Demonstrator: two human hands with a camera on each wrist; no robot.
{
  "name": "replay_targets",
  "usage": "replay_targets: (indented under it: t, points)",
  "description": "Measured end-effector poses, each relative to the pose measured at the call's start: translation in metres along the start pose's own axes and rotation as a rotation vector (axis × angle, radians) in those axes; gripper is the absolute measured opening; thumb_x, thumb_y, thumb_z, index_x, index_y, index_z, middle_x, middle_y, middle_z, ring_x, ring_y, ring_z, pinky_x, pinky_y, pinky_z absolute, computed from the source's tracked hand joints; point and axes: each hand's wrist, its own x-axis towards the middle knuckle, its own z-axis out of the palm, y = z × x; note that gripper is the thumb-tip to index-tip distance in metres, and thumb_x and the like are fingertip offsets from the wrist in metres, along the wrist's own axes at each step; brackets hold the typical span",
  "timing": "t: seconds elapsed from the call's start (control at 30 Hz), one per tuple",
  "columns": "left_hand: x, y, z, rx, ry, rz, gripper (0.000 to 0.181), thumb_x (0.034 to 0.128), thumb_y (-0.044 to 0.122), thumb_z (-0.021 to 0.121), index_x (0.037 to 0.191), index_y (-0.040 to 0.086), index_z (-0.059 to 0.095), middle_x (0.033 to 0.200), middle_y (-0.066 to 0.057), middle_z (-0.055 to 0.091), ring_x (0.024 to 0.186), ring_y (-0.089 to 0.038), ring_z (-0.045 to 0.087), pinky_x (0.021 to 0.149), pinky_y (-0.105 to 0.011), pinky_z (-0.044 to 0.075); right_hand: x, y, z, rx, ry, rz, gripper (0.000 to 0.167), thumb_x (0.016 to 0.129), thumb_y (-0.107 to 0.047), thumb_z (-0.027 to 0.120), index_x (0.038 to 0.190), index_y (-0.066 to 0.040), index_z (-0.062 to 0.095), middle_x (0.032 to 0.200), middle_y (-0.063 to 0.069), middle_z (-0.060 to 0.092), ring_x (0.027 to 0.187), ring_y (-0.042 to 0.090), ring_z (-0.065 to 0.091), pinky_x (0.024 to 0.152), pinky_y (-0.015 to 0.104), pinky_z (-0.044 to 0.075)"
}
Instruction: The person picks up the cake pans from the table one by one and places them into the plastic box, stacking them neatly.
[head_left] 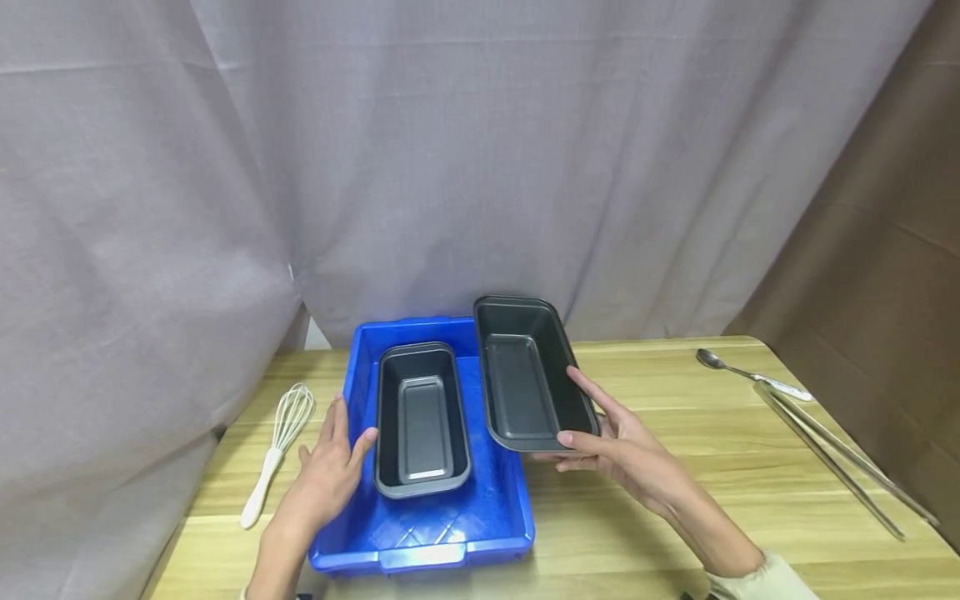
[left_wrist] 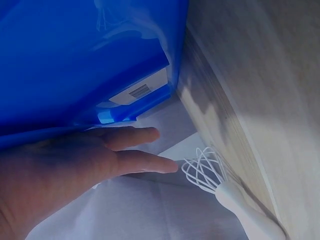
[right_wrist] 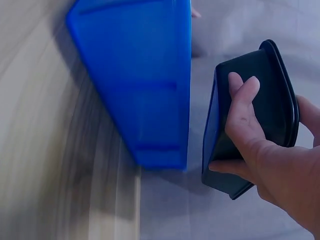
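My right hand grips a dark loaf pan at its near right corner, thumb on the rim and other fingers beneath. That pan is held above the right side of a blue plastic bin. From below, the right wrist view shows fingers spread against the underside of the pan. A second dark loaf pan lies inside the bin, to the left. My left hand rests at the bin's left rim with fingers extended, its thumb reaching over toward the second pan. In the left wrist view, two fingers stretch along the bin's outer side.
A white whisk lies on the wooden table left of the bin. At the right are a spoon and long metal tongs. A grey curtain hangs behind the table, with a brown one at the right.
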Motion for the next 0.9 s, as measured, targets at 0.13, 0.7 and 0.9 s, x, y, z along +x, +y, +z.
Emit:
replay_targets:
  t: [0.13, 0.7, 0.9]
  points:
    - [-0.003, 0.012, -0.007, 0.015, -0.044, -0.029, 0.086, 0.1198, 0.047, 0.037, 0.171, -0.01, 0.0, 0.179, -0.036, 0.002, 0.167, -0.053, 0.01, 0.119, -0.091, -0.001, 0.012, 0.001, 0.018, -0.01, -0.036, 0.01, 0.103, 0.105, 0.0, 0.068, 0.179, -0.021, 0.0, 0.161, 0.045, 0.041, 0.117, 0.046, 0.077, 0.092, 0.041, 0.067]
    - [-0.007, 0.014, -0.01, 0.031, -0.056, -0.041, 0.079, 0.1216, 0.043, 0.029, 0.171, -0.01, -0.001, 0.18, -0.033, -0.003, 0.168, -0.051, 0.006, 0.12, -0.09, -0.001, 0.064, 0.032, 0.08, -0.095, -0.112, 0.058, 0.108, 0.1, -0.011, 0.079, 0.179, -0.018, 0.006, 0.165, 0.042, 0.035, 0.106, 0.047, 0.08, 0.081, 0.037, 0.068]
    - [-0.006, 0.014, -0.01, 0.026, -0.048, -0.037, 0.078, 0.1217, 0.042, 0.031, 0.171, -0.01, 0.0, 0.181, -0.032, -0.002, 0.168, -0.051, 0.007, 0.12, -0.09, 0.0, 0.076, 0.044, 0.097, -0.119, -0.125, 0.064, 0.107, 0.099, -0.004, 0.076, 0.178, -0.012, 0.005, 0.162, 0.043, 0.038, 0.102, 0.046, 0.081, 0.076, 0.036, 0.068]
